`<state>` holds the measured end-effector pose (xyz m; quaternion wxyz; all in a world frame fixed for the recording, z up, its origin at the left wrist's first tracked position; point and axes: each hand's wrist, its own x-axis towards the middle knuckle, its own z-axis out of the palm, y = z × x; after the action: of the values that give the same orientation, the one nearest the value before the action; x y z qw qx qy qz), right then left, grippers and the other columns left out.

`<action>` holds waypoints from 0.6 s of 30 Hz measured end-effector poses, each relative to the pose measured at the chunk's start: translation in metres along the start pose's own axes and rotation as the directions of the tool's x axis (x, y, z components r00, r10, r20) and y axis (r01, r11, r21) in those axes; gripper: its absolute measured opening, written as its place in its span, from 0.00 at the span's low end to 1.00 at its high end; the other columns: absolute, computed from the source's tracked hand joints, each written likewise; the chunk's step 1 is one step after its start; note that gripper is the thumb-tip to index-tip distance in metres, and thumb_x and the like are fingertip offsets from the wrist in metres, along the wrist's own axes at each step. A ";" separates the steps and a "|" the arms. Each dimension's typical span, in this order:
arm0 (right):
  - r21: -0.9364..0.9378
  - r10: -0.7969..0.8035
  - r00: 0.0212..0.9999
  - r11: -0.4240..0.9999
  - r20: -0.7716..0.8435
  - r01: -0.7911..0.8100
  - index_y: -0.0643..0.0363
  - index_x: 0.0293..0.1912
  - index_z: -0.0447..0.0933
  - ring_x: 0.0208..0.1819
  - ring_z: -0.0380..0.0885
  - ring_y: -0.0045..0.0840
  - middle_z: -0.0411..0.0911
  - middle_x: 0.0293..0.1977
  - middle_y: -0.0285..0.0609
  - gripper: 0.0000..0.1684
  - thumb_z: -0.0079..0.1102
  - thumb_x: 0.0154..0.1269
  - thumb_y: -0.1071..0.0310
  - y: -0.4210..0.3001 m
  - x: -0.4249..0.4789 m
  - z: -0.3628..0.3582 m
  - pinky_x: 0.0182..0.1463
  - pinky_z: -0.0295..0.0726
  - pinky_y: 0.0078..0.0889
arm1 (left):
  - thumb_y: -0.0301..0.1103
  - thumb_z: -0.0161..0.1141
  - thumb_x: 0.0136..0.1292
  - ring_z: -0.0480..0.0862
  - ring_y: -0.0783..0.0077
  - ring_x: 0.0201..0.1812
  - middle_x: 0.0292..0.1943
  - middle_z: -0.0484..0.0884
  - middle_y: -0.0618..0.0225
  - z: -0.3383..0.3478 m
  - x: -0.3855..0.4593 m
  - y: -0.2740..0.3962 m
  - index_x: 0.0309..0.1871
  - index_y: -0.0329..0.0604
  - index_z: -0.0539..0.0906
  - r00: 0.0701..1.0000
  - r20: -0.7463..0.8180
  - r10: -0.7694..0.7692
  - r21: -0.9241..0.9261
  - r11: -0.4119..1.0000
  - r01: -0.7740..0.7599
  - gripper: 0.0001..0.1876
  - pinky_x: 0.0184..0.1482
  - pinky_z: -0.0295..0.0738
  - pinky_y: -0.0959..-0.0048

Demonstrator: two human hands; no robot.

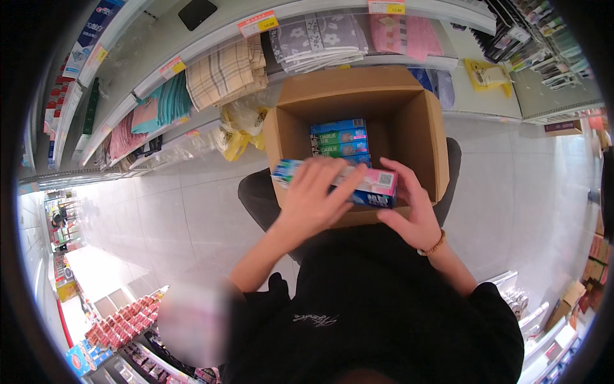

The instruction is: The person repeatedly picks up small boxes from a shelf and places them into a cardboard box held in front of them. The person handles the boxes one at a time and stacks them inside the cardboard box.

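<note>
A blue toothpaste carton (374,198) with a pink end panel is tilted over the near side of an open cardboard box (395,115). My left hand (319,189) lies across the carton from above, fingers spread over its top and gripping it. Around the carton's right end curves my right hand (407,204), thumb and index finger apart; whether it grips is unclear. Inside the cardboard box, several Darlie toothpaste cartons (339,138) are lined up in a row towards the left. The nearest ones are partly hidden by my hands.
Shelves ahead hold a plaid folded towel stack (225,72), grey patterned towels (319,41) and pink towels (403,36). A yellow plastic bag (235,144) hangs left of the cardboard box. My knee (254,192) flanks the box. Red packets (127,319) fill a display behind left.
</note>
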<state>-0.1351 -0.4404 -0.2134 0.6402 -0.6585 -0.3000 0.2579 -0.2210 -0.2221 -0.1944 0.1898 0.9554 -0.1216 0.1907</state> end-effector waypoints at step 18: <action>-0.136 0.742 0.669 0.667 0.034 -0.733 0.68 0.62 0.72 0.35 0.83 0.30 0.79 0.51 0.50 0.30 0.58 0.75 0.53 0.164 0.151 0.004 0.34 0.91 0.40 | 0.44 0.64 0.67 0.82 0.62 0.48 0.46 0.82 0.62 0.079 -0.050 0.014 0.56 0.39 0.81 0.984 0.130 -0.122 -0.066 0.989 0.131 0.21 0.50 0.79 0.65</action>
<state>-0.0236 -0.3283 -0.3702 0.4299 -0.7463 -0.0493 0.5058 -0.2448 -0.2592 -0.2782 0.2290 0.9636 -0.0794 0.1131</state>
